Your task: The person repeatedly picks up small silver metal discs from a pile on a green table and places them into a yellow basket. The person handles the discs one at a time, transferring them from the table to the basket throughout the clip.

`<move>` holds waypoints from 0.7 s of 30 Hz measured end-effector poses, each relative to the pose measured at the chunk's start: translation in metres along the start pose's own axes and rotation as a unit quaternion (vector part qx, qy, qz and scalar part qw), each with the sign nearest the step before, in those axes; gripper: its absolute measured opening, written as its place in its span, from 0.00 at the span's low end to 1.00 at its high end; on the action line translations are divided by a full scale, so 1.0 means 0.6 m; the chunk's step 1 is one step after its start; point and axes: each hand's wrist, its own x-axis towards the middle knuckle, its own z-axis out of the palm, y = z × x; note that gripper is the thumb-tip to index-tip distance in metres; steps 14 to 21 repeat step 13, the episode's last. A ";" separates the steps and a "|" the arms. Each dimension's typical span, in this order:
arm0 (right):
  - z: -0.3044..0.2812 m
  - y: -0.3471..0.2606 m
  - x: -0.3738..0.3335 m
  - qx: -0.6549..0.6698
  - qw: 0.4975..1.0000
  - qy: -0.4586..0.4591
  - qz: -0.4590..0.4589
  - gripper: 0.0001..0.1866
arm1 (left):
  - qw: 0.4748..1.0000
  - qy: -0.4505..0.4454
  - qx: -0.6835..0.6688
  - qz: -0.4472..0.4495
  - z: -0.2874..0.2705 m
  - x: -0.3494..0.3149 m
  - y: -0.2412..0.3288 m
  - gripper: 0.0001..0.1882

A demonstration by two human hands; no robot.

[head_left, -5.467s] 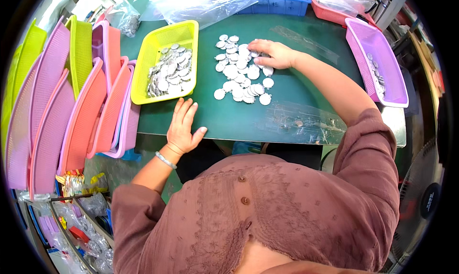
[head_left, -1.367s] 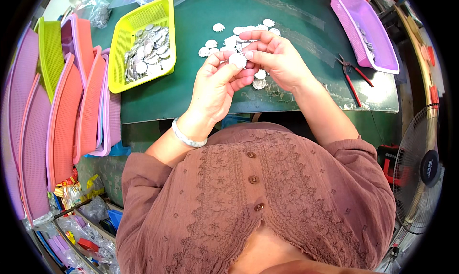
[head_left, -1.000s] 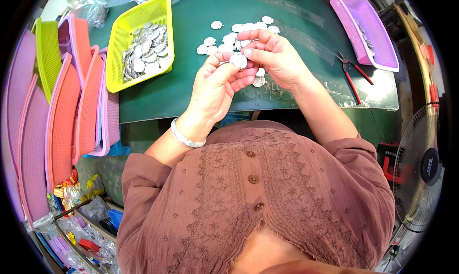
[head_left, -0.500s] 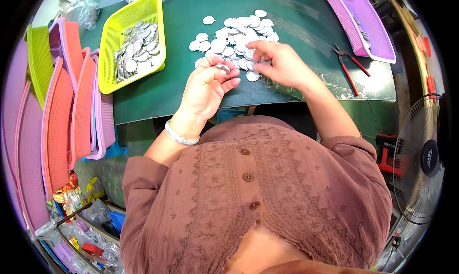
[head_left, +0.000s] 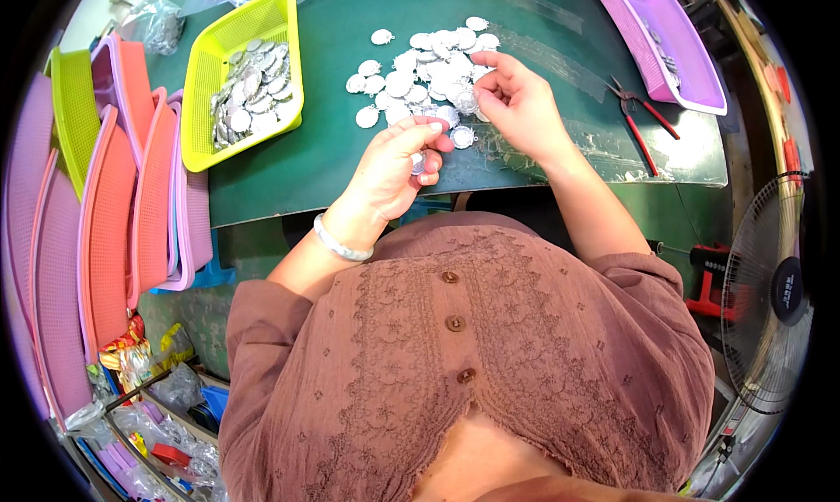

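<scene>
A loose pile of round silver metal discs (head_left: pixel 400 84), some with a small loop at the rim, lies on the green table. My left hand (head_left: pixel 394 162) is at the near side of the pile, its fingers curled round one metal disc (head_left: pixel 417 162). Another disc (head_left: pixel 448 115) shows right at its thumb and fingertip; whether it is pinched or lies behind them I cannot tell. My right hand (head_left: pixel 522 104) is over the pile's right edge, thumb and fingers closed at a disc (head_left: pixel 466 102). Just below, a single disc (head_left: pixel 462 137) lies on the table.
A yellow-green basket (head_left: pixel 194 126) with many more discs stands left on the table (head_left: pixel 332 187). Red-handled pliers (head_left: pixel 643 121) lie to the right, near a purple basket (head_left: pixel 626 34) holding some discs. Stacked baskets (head_left: pixel 105 231) stand far left; a fan (head_left: pixel 757 301) stands right.
My left hand has lowered its disc into the curled fingers and its thumb now reaches toward the pile. My right hand has shifted slightly right, with its fingers drawn together.
</scene>
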 end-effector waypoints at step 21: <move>0.014 -0.037 -0.004 0.353 0.924 -0.042 0.142 0.19 | 0.994 0.028 0.007 0.106 0.007 0.010 0.004 0.08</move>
